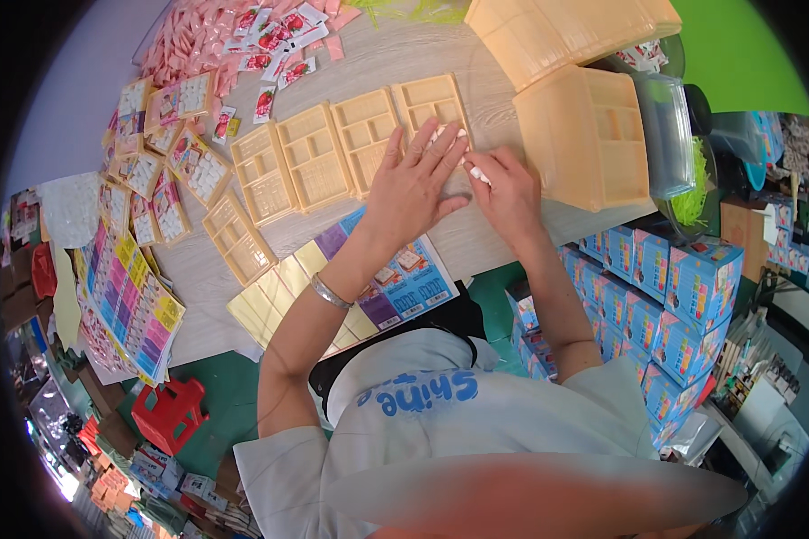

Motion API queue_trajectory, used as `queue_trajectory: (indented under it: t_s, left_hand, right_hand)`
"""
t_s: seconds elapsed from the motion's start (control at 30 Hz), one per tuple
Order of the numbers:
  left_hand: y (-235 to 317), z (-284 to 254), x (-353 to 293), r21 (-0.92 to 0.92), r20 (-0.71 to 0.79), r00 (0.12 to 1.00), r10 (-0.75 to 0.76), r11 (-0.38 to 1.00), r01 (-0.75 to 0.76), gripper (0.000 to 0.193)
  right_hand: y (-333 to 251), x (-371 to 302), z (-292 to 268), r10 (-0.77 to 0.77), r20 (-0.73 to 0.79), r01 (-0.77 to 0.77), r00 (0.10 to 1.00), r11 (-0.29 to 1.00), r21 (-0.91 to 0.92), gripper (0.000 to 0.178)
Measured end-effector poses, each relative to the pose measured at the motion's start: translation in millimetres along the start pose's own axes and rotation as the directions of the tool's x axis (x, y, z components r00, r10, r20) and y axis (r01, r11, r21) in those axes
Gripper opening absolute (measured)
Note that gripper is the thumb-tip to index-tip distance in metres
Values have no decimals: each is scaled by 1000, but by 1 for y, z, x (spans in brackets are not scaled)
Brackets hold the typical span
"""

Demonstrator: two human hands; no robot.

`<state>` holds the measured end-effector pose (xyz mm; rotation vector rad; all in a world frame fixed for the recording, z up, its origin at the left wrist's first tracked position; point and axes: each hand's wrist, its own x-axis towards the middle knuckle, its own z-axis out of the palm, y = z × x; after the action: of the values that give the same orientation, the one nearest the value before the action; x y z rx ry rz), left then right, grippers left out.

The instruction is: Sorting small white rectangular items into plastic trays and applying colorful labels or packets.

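Note:
My left hand (418, 180) lies with fingers stretched over the near part of the rightmost pale yellow compartment tray (429, 90). Small white pieces (449, 133) show at its fingertips. Beside it, at the tray's near right corner, my right hand (511, 193) is closed around a few small white pieces (479, 173); its grip partly hides them. Several like trays (313, 157) stand in a row to the left, their compartments bare, and a smaller-looking tray (239, 238) lies angled nearer me. A printed sheet with blue, purple and pale yellow panels (333, 287) lies at the table's near edge.
Tall stacks of yellow trays (566, 135) stand on the right beside a clear plastic container (665, 135). At left are filled trays (198, 166) and colourful printed sheets (130, 296). Strawberry-printed sachets (283, 36) and pink packets (189, 40) lie behind. Blue boxes (661, 305) are stacked below right.

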<state>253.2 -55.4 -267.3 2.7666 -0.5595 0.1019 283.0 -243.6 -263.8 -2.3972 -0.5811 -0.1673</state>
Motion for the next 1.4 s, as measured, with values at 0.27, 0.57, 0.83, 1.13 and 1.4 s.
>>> queue_trajectory:
  t_s: [0.27,0.57,0.83,1.13,1.4]
  left_hand:
    - [-1,-4,1,8,16,1000,13,1000,-13,91]
    - [-53,-42,-39,-211,-248,900,-358,927,311,72]
    - [-88,-49,-53,-41,-204,959,-195,981,191,77]
    - [-88,-36,-59,-73,-182,963,-200,979,190,76]
    - [-87,-37,-59,-89,-171,966,-193,980,180,73]
  right_hand:
    - [-2,3,-2,9,-5,-9,1000,991,135,20]
    - [-13,30,8,409,458,-341,789,-328,881,27]
    - [-60,70,72,317,484,-393,815,-311,865,28]
    - [-76,66,90,240,113,-172,964,241,955,14]
    - [-71,64,97,237,16,-102,971,354,930,18]
